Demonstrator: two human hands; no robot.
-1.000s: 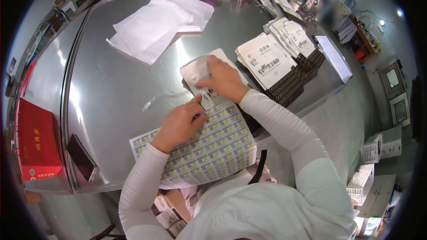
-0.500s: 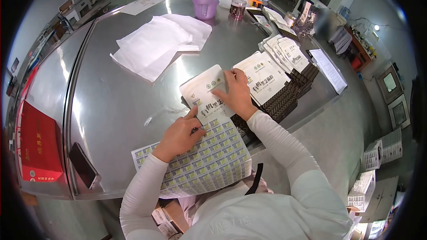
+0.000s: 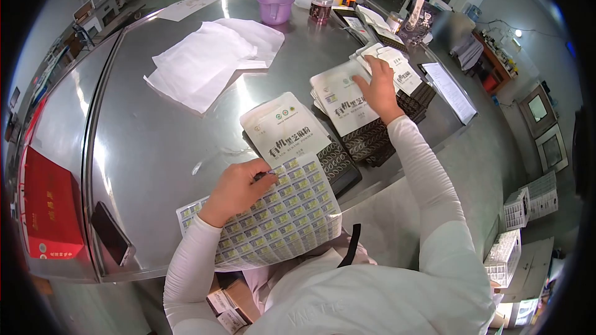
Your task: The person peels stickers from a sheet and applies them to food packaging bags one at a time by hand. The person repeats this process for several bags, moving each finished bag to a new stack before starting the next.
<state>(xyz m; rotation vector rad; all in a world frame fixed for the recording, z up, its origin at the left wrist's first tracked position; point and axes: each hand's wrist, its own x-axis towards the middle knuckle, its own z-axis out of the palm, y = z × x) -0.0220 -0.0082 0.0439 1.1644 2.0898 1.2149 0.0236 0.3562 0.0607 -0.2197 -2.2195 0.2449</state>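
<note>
My left hand (image 3: 241, 190) pinches the upper edge of a sheet of small stickers (image 3: 279, 217), just below a stack of white-topped printed pouches (image 3: 287, 127) with dark patterned lower parts. To the right, my right hand (image 3: 380, 87) has its fingers apart and touches a labelled pouch (image 3: 344, 102) on the second pile. That pouch bears a small sticker near its upper left corner. The near pouch stack shows no sticker in its upper left. More pouches (image 3: 397, 65) lie fanned out beyond my right hand.
White sheets (image 3: 205, 62) lie at the back left, near a purple cup (image 3: 275, 8) and a jar (image 3: 320, 8). A phone (image 3: 112, 232) and red bag (image 3: 53, 211) are at the left. A clipboard (image 3: 450, 92) lies at the right edge.
My right hand has moved right from the near stack to the second pile, with a stickered pouch now there. My left hand has drawn back slightly from the near stack onto the sticker sheet.
</note>
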